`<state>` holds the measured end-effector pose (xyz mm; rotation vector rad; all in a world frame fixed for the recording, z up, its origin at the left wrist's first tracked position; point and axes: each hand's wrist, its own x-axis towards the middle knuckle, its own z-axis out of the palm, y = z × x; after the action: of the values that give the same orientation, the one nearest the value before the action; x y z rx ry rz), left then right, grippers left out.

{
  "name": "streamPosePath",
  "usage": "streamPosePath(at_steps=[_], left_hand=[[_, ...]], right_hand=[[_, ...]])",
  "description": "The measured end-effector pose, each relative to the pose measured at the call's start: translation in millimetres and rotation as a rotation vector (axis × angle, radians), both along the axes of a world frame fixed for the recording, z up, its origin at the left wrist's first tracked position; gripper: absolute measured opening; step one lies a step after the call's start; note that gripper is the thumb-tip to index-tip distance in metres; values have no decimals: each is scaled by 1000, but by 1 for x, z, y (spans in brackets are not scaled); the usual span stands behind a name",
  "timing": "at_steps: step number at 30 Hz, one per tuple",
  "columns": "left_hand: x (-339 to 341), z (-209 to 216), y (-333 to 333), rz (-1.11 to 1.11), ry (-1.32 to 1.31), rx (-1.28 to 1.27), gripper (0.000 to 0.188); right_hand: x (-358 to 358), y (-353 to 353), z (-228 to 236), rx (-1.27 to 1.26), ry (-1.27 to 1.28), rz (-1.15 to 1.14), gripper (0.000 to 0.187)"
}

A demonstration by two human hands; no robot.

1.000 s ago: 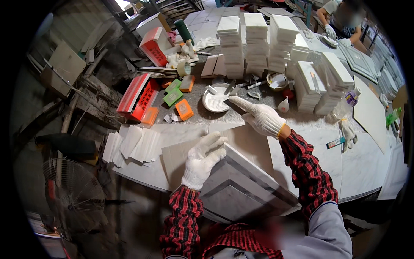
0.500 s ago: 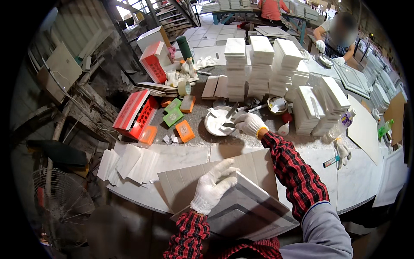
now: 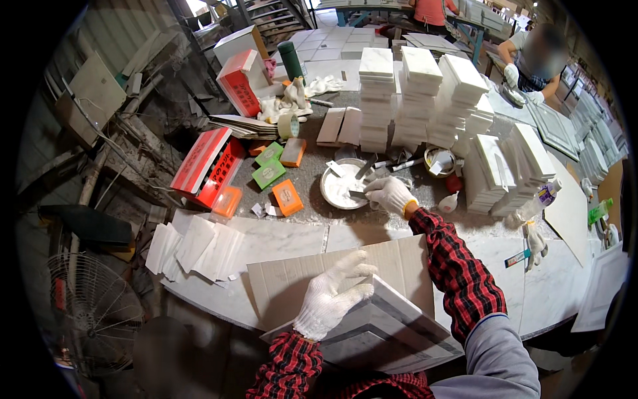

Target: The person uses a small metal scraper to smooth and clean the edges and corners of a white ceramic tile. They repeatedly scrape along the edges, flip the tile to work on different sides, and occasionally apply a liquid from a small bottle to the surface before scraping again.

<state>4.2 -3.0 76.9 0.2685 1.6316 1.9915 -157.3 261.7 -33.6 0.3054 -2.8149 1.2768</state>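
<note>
My left hand [image 3: 332,299], in a white knit glove, holds the upper left edge of a tilted marble panel [image 3: 392,332] with grey inlaid bands. Its fingers are partly spread at the panel's top corner. Behind the panel, a sheet of cardboard [image 3: 286,286] lies over the table edge. My right hand [image 3: 391,195], also gloved, is closed round a putty knife [image 3: 357,195], its dark blade at the right rim of a bowl of white paste [image 3: 342,186]. Other flat tools rest in this bowl; the knife's handle is hidden in my grip.
Stacks of white tiles [image 3: 375,100] stand beyond the bowl. Orange and green small boxes [image 3: 268,174] lie to its left, beside a red carton [image 3: 209,166]. At right are a squeeze bottle [image 3: 448,202] and a spare glove [image 3: 535,246]. A co-worker [image 3: 531,60] works far right.
The putty knife's blade has shifted slightly within the view, staying at the bowl's rim. My left hand's fingers have spread a little more at the panel's corner. The whole view has shifted slightly.
</note>
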Motion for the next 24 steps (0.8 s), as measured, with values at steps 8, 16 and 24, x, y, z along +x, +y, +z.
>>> streamPosePath(at_steps=[8,16,24], left_hand=[[2,-2,0,68,-14,2,67],[0,4,-1,43,-58,31,64],[-3,13,-8,-78,-125,60,62]], right_hand=[[38,24,52,-646,-453,-171,23],[98,47,126,-662,-484,-65,20],[166,34,182,-601,-562,12,19]])
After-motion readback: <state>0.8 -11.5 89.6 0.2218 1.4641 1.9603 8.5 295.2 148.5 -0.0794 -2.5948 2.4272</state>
